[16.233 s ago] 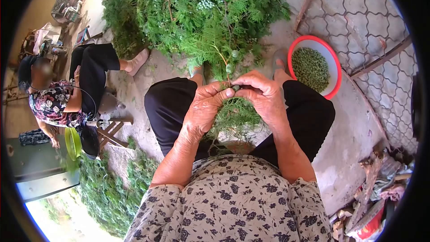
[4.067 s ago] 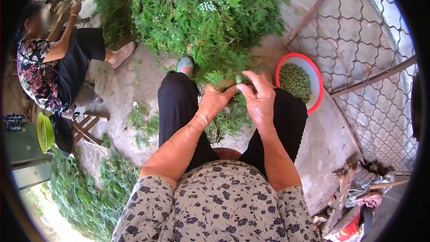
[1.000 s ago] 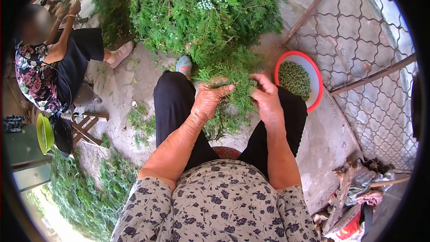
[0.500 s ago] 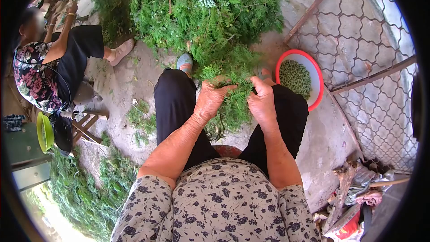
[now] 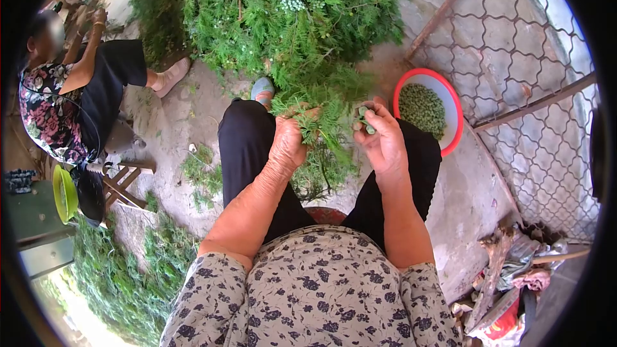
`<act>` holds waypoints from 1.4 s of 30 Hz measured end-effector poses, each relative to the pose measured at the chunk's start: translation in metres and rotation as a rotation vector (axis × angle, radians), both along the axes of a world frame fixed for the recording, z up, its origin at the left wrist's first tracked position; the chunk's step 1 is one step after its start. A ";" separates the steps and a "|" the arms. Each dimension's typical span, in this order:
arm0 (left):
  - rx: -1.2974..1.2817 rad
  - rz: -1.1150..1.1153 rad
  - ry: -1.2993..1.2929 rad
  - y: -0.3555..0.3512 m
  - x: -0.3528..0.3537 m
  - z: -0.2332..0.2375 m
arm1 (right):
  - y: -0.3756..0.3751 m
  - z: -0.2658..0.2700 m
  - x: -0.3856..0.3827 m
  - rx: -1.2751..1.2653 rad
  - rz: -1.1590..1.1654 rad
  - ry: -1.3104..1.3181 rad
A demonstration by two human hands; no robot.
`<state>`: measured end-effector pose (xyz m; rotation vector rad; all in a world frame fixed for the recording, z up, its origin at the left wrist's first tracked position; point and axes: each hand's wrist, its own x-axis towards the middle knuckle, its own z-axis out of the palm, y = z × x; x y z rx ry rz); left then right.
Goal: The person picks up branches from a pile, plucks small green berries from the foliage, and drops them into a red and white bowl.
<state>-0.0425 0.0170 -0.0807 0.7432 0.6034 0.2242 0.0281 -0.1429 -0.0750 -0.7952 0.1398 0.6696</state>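
Observation:
Above my lap, my left hand (image 5: 289, 140) is closed round a leafy green sprig (image 5: 321, 122). To its right, my right hand (image 5: 380, 136) has its palm partly turned up and its fingers curled around several small green berries (image 5: 365, 119). Close beyond my right knee sits a white basin with a red rim (image 5: 457, 115), partly filled with green berries (image 5: 421, 109). A large heap of green branches (image 5: 289, 32) with pale berry clusters lies in front of my feet.
At the left a person (image 5: 58, 90) in a floral top sits on a wooden stool (image 5: 121, 187), near a yellow-green basin (image 5: 64, 194). More cut branches (image 5: 128, 263) lie at the lower left. A wire mesh panel (image 5: 514, 71) stands at the right, with bags and wood (image 5: 504, 283) below it.
My hands have moved apart. The right hand has turned and now shows berries in its fingers, away from the sprig. My left hand has shifted slightly left with the sprig.

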 end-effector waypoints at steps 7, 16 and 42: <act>-0.170 0.009 -0.036 0.012 0.005 -0.039 | -0.001 -0.002 -0.001 0.160 -0.046 0.056; -0.366 -0.162 -0.288 0.027 0.003 -0.047 | -0.038 -0.037 0.036 0.126 -0.396 0.276; -0.553 -0.042 -0.426 0.032 0.013 -0.044 | -0.013 -0.133 -0.049 -1.185 0.359 -0.620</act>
